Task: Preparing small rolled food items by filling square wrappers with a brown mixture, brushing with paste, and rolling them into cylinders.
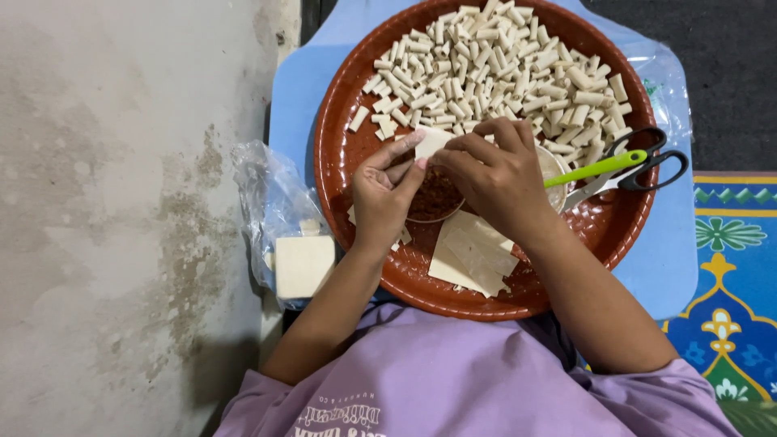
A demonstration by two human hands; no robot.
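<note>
Two hands meeting over the middle of a round red-brown tray [325, 162]. Far left, bare grey floor, then a crumpled clear bag [271, 194] with a pale block of wrappers [303, 265] lying at its mouth, just beside the tray's rim. Under the tray, a light blue board [291, 81].

Left hand [384, 194] half curled, thumb and forefinger pinching the near edge of a small pale wrapper [433, 142]. Directly below that, a little bowl of reddish filling [435, 197], partly hidden by both hands. Right hand [494, 174] clenched over the wrapper's other edge, fingertips bent down onto it. By the look of it, mid-roll: sheet held between both hands, not yet a closed tube. Next move likely calling for an even press from both sides, tight enough to keep the filling in.

Below the right wrist, a loose stack of flat sheets [473, 255]. Across the tray's far half, a big heap of finished rolls [494, 65]. Further right, a green handle [595, 167] sticking out past the right hand, touching black-handled scissors [639, 166] resting on the rim. Rightmost, a patterned blue mat [728, 267].
</note>
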